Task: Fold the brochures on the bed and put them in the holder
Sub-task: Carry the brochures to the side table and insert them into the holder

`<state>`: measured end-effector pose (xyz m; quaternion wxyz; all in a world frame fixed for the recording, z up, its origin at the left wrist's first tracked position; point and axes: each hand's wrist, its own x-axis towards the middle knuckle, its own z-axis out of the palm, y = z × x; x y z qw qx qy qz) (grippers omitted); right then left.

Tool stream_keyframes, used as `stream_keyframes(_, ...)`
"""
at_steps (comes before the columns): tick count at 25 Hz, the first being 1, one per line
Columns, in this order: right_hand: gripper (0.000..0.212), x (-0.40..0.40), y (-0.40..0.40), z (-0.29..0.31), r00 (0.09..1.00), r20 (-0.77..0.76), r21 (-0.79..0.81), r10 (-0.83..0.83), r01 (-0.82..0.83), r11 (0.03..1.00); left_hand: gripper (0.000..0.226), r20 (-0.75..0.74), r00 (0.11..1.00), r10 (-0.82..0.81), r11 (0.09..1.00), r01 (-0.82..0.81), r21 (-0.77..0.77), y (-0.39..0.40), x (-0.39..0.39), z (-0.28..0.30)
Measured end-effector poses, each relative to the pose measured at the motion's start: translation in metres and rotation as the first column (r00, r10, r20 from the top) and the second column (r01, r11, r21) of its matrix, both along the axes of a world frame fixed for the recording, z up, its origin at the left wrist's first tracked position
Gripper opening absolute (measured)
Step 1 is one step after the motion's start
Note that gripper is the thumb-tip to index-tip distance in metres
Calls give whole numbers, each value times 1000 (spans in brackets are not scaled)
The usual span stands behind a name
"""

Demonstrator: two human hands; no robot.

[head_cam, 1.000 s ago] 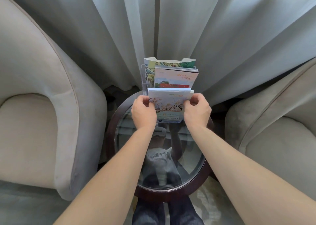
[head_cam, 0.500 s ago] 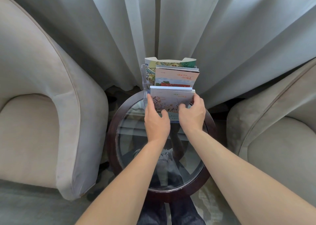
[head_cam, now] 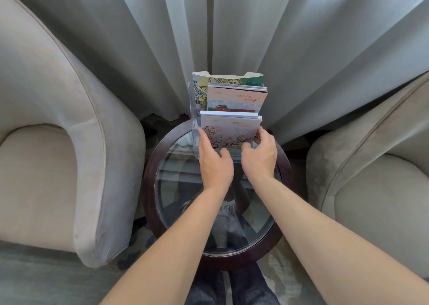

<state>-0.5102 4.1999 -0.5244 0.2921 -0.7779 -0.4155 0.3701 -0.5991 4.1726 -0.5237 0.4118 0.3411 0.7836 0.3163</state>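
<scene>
A clear acrylic tiered holder [head_cam: 193,119] stands at the far edge of a round glass table [head_cam: 185,188]. Its front pocket holds a stack of folded brochures with a blossom picture [head_cam: 232,130]. A brochure with a red building [head_cam: 236,98] fills the middle pocket and a map-patterned one [head_cam: 227,79] the rear. My left hand [head_cam: 214,161] lies with straight fingers against the stack's left side. My right hand [head_cam: 261,154] holds the stack's right edge, thumb on the front and fingers curled round the side.
Two beige armchairs flank the table, one at the left [head_cam: 58,154] and one at the right [head_cam: 371,177]. Pale curtains [head_cam: 232,26] hang just behind the holder. My legs show beneath the table's dark wooden rim [head_cam: 148,188].
The blossom brochures have gone down into the front pocket. My left hand has let go of the left edge and now lies flat with straight fingers; my right hand slid lower along the right edge.
</scene>
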Motion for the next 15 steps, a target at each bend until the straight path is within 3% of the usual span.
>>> stream_keyframes(10, 45, 4, -2, -4, 999, 29, 61, 16, -17, 998, 80, 27, 999, 23, 999, -22, -38, 1, 3, -1)
stream_keyframes(15, 63, 5, -2, -5, 996, 38, 48, 76, -78, 996, 85, -30, 999, -10, 998, 8, -62, 3, -5, -3)
